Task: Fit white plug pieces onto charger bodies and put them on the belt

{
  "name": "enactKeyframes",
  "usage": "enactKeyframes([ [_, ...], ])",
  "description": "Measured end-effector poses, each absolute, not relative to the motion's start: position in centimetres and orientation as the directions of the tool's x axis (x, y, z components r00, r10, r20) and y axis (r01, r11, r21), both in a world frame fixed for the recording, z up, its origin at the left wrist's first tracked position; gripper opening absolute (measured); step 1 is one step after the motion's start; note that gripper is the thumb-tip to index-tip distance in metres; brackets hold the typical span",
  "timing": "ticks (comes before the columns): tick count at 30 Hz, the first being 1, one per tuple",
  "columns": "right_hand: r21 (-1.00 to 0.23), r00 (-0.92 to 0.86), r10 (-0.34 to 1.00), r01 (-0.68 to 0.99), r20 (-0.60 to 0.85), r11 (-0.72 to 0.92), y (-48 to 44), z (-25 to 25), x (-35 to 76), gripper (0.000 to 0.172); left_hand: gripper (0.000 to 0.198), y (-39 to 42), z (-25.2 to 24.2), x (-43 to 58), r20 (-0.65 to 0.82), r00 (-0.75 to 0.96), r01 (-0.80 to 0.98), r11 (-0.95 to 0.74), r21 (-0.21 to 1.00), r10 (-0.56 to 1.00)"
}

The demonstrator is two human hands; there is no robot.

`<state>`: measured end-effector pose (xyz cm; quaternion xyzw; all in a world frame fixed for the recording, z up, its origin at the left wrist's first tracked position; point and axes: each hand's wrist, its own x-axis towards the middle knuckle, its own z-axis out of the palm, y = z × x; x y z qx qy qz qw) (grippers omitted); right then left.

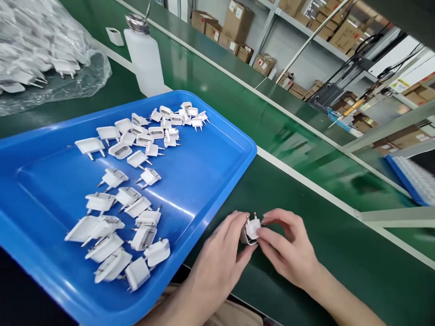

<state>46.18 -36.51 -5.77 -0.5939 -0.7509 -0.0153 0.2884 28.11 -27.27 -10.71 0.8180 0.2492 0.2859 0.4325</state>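
Note:
Low in the head view, my left hand (220, 251) is closed around a white adapter housing (244, 237), mostly hidden by the fingers. A white two-pin plug piece (253, 229) sits against the housing's open end, its metal pins pointing away from me. The thumb and fingers of my right hand (292, 249) pinch this plug piece from the right side. Whether the two parts are fully joined I cannot tell. Left of my hands lies a blue tray (204, 181) with many similar white plug pieces (137, 206) in two loose groups.
A clear plastic bag (91, 74) full of white parts lies at upper left. Behind the tray stands a white pump bottle (144, 61), with a loose white housing (114, 36) beside it. A green conveyor (288, 131) runs beyond the pale rail; shelves with cardboard boxes (238, 20) stand behind.

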Motion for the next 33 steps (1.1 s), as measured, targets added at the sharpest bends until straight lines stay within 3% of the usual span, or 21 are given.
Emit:
enactKeyframes([
  [6,-0.591,-0.126,0.905,0.719,0.407,0.366,-36.2,-5.9,46.1,0.03,0.038,-27.4,-10.8,27.8,0.256,0.754,0.192,-0.576,0.795,0.605],
  [10,-0.756,0.042,0.916,0.581,0.398,0.302,-36.1,-6.2,46.6,0.043,0.034,-27.3,-11.0,27.8,0.319,0.745,0.156,-0.618,0.771,0.586],
  [12,-0.763,0.039,0.94,0.596,0.34,0.251,-36.2,-6.2,46.7,0.044,0.032,-27.2,-10.8,28.0,0.337,0.733,0.161,-0.632,0.758,0.591],
  [16,-0.68,0.014,0.962,0.71,0.274,0.183,-36.3,-5.8,46.7,0.017,0.026,-27.0,-10.3,28.1,0.348,0.733,0.182,-0.661,0.728,0.585],
  [18,-0.695,0.026,0.966,0.7,0.259,0.167,-36.1,-5.8,46.7,0.012,0.027,-26.8,-10.1,28.1,0.343,0.737,0.172,-0.653,0.738,0.582],
  [21,-0.747,0.023,0.967,0.641,0.252,0.18,-35.8,-6.1,46.7,0.009,0.027,-26.6,-10.0,28.0,0.328,0.745,0.164,-0.636,0.754,0.58],
  [26,-0.723,0.014,0.956,0.658,0.293,0.212,-35.7,-6.3,46.8,0.014,0.029,-26.5,-9.9,27.8,0.278,0.778,0.146,-0.593,0.792,0.564],
  [33,-0.788,0.105,0.989,0.616,0.103,0.017,-36.0,-5.5,46.4,0.006,0.037,-26.7,-9.9,28.1,0.246,0.766,0.105,-0.492,0.864,0.594],
])
